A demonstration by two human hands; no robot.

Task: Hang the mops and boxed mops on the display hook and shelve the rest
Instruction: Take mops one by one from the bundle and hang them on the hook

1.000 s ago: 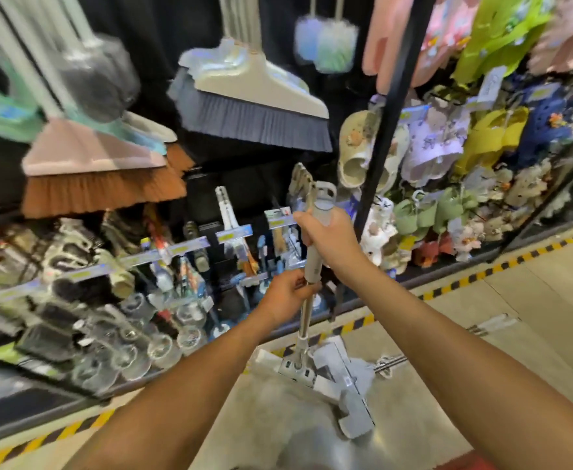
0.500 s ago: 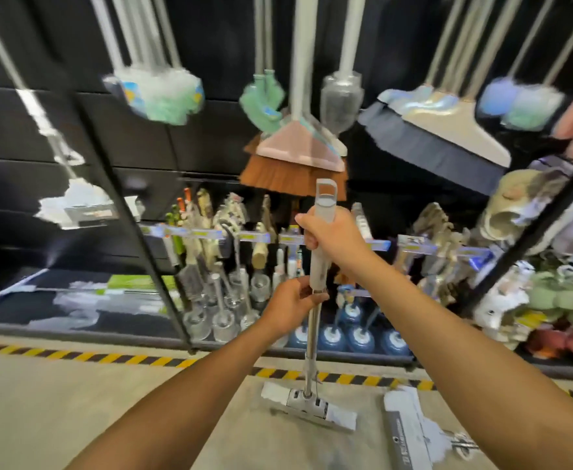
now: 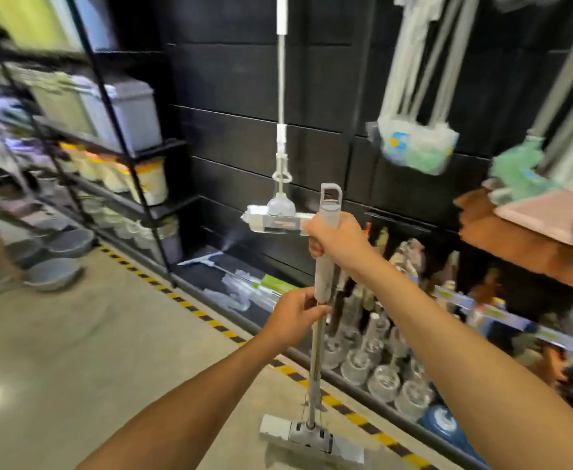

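One mop (image 3: 323, 269) is held in two hands, in front of a black slatted wall (image 3: 230, 96) in a shop aisle. The right hand (image 3: 335, 239) is wrapped tight round the pale grey grip, just under the open hanging loop at the top end. The left hand (image 3: 295, 315) sits lower, its fingers and thumb curled closed round the thin metal pole where it leaves the grip.

The mop stands nearly upright, so its long axis runs up and down, and the top leans slightly to the right. The loop points up. The flat grey mop head points down, close above the floor (image 3: 75, 351); whether it touches the floor cannot be told.

A second mop (image 3: 281, 130) hangs on the wall just behind and to the left of the held one, with its pole vertical and its flat head at the bottom, level with the right hand. More wrapped mops (image 3: 244, 290) lie flat on the bottom shelf below it; their number is unclear.

One bundle of fluffy dusters (image 3: 413, 144) hangs at upper right, blurred. One broom (image 3: 532, 232) with orange bristles hangs at far right. One black rack (image 3: 115, 130) stands at left, holding bins. At least two grey basins (image 3: 54, 273) sit on the floor beside the rack. A yellow and black stripe (image 3: 210, 322) runs along the foot of the shelving.
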